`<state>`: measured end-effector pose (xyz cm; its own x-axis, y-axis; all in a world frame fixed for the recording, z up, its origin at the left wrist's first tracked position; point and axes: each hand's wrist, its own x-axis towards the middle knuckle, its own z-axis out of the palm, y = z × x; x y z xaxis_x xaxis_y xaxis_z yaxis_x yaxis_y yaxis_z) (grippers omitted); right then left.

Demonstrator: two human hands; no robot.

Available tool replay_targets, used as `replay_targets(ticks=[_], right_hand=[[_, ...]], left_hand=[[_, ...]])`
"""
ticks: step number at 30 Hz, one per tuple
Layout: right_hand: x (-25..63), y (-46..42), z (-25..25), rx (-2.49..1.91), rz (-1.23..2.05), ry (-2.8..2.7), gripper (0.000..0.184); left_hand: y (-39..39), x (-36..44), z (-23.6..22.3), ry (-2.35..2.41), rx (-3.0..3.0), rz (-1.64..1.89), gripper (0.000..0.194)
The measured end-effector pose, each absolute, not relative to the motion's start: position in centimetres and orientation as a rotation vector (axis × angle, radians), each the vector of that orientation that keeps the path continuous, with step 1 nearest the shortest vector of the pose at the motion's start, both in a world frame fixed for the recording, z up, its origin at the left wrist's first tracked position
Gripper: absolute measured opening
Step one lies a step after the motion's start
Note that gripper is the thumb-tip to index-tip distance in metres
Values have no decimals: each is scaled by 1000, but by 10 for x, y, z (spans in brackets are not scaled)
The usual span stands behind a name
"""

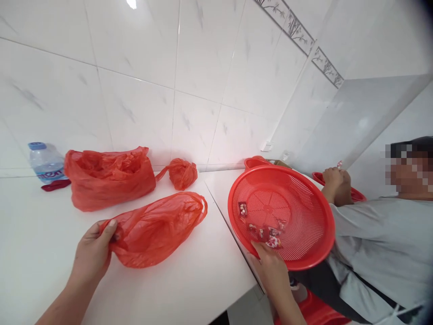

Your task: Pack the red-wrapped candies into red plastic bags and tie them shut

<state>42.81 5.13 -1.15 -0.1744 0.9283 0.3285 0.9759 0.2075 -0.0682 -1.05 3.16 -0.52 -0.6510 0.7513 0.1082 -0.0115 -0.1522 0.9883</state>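
My left hand pinches the edge of a thin red plastic bag, which stretches sideways over the white table with its handle loop pointing right. My right hand grips the near rim of a round red colander, fingers over the edge; the colander tilts towards me. Several small wrapped snack packets lie in its lower side, close to my right fingers. Behind the held bag stands a larger red bag stuffed with more red plastic. A knotted red bag sits beside it.
A water bottle and a dark red item are at the left by the tiled wall. On the right, a person in a grey shirt raises a hand near another red container. A seam splits the tabletop.
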Motion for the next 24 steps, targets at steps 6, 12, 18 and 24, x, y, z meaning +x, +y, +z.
replay_targets(ticks=[6,12,18,24], right_hand=[[431,52,3,-1795,-139,-2194,34],[439,57,17,-1883,-61,-2156,37],[446,69,39,-1895,84,-2186,46],[456,88,65,-1827,202,-2276,49]], left_hand=[[30,-6,-4,1311,778,1810,35],[33,-5,-12,1263,845,1686,33],[36,-8,-19,1211,802,1683,28],[34,-7,-15,1179,770,1690,31]])
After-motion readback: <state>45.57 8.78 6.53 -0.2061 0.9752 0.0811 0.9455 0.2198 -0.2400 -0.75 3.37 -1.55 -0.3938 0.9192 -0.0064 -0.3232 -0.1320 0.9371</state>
